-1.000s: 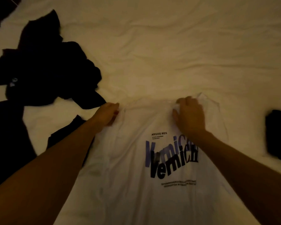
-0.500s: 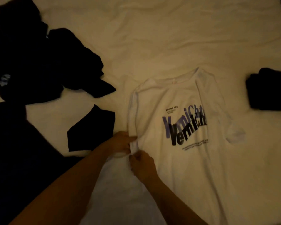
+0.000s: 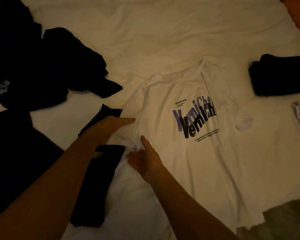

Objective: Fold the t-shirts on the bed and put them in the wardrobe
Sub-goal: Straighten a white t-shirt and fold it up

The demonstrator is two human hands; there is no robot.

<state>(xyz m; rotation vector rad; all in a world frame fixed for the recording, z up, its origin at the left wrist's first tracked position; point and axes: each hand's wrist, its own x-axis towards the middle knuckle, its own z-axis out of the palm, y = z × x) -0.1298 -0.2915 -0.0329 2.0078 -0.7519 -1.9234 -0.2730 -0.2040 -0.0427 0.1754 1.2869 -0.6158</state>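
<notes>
The right hand pinches the bunched left sleeve of the white t-shirt, which lies print-up on the bed. The left hand presses flat beside it, fingers straight. Light, limp cloth; likely best gripped at seams and shoulders.

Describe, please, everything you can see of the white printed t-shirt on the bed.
The white t-shirt lies front up and mostly spread on the bed, collar away from the person, in soft, wrinkled fabric. Its chest carries a purple and black word print with small lines of text. One sleeve lies out flat; the other is bunched where the left hand rests flat on it and the right hand grips the cloth.
</notes>
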